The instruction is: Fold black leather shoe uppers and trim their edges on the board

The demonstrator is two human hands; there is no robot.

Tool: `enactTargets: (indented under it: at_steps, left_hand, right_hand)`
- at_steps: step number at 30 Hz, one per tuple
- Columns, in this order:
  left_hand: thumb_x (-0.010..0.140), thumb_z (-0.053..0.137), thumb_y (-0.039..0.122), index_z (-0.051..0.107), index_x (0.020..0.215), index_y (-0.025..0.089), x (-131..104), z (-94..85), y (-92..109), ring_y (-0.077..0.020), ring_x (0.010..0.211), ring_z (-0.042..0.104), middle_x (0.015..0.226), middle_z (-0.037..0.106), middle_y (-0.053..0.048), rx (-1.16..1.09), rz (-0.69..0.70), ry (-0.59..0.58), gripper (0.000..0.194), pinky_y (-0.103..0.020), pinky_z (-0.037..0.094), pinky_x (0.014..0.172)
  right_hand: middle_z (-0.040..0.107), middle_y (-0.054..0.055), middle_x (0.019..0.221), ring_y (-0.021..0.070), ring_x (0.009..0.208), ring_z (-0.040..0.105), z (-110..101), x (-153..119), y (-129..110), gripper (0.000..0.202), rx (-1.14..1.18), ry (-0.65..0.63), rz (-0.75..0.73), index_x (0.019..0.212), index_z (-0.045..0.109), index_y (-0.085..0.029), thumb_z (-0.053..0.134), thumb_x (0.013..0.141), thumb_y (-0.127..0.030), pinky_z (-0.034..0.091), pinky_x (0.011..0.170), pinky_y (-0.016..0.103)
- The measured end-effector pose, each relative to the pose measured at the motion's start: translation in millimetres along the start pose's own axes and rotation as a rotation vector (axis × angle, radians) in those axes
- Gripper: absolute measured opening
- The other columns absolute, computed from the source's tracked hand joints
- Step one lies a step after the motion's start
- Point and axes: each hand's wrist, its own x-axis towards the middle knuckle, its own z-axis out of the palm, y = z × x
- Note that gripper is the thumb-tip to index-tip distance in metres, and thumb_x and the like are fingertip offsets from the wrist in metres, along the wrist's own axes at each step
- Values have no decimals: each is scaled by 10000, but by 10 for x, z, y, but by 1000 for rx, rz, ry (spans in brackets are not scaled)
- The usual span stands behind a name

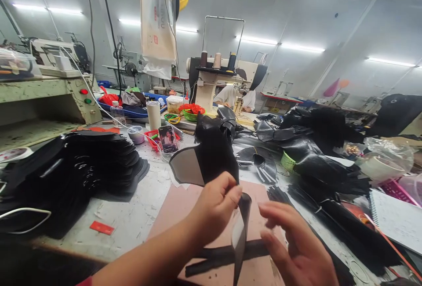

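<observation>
My left hand (219, 204) is closed in a pinch on the edge of a black piece (217, 158) with a grey lining panel (187, 166). Below those fingers a curled part with a pale underside (239, 233) hangs down. Just to the right, my right hand (293, 242) has its thumb and fingers apart, with nothing between them. Black strips (211, 263) lie across the pink board (173, 207) under both hands.
Stacked black pieces (82, 158) stand at the left, near a red tag (102, 227). A phone (168, 139) and a white cup (153, 115) are behind. More black pieces (329, 207) and a notebook (398, 220) lie right. A person (249, 99) sits beyond the sewing machine (206, 86).
</observation>
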Motion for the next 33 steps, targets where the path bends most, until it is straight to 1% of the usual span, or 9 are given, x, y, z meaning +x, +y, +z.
enactTargets:
  at_steps: [3,7,11,15,19,23,28,31,33]
  left_hand:
    - [847,395,367,527,678,190,-174,60,-33,-147,632,492,657,538,-7,124,106,-103,278,-245,374,596]
    - [873,338,349,586,801,177,-320,30,-72,-153,650,533,723,594,-28,428,318,-191,311,-253,394,594]
    - [831,443,281,586,731,162,-462,-15,-23,-160,622,526,654,593,-31,835,772,57,212,-285,414,615]
    - [769,499,209,568,779,174,-622,-23,16,-226,997,538,909,647,-60,911,1005,241,78,-367,355,925]
    - [749,457,94,501,760,179,-721,-46,32,-223,1128,483,1018,640,-48,942,1046,221,96,-414,239,1030]
    - [771,525,198,465,715,185,-761,-108,75,-147,710,576,648,602,31,968,894,140,83,-371,346,894]
    - [696,603,187,415,521,179,-806,-156,101,-124,534,436,547,506,32,1136,849,-136,257,-298,312,575]
    - [654,651,197,389,478,171,-848,-158,130,-104,497,394,518,480,42,1110,796,-352,317,-289,289,543]
    - [653,658,199,359,462,166,-869,-149,134,-84,468,368,487,455,58,1051,776,-468,356,-279,291,536]
  right_hand:
    - [667,53,808,194,664,609,15,231,-88,285,-225,-5,-218,898,635,-220,629,695,-420,506,603,284]
    - [652,13,681,158,604,613,79,235,-164,145,-422,8,-371,780,602,-213,522,800,-333,478,553,236]
    - [605,-12,619,115,545,575,45,131,-266,153,-494,-120,-532,744,557,-204,444,845,-224,431,509,197]
    - [547,-28,576,85,496,517,-26,44,-415,155,-497,-205,-585,710,516,-199,455,852,-190,386,477,174]
    - [520,-24,561,79,481,482,-69,-37,-536,199,-510,-268,-670,668,482,-189,436,860,-160,359,469,173]
    - [506,-8,558,90,471,438,-34,-108,-556,243,-632,-347,-751,618,450,-182,389,843,-115,305,447,203]
    - [456,-9,484,103,422,369,49,-135,-531,255,-711,-274,-889,538,423,-186,370,769,-91,199,416,255]
    - [465,-11,465,99,416,371,32,-175,-501,251,-684,-387,-893,524,433,-186,391,752,-91,197,415,255]
    - [444,-18,448,92,417,367,21,-259,-451,283,-522,-473,-819,505,419,-186,406,780,-123,219,418,242]
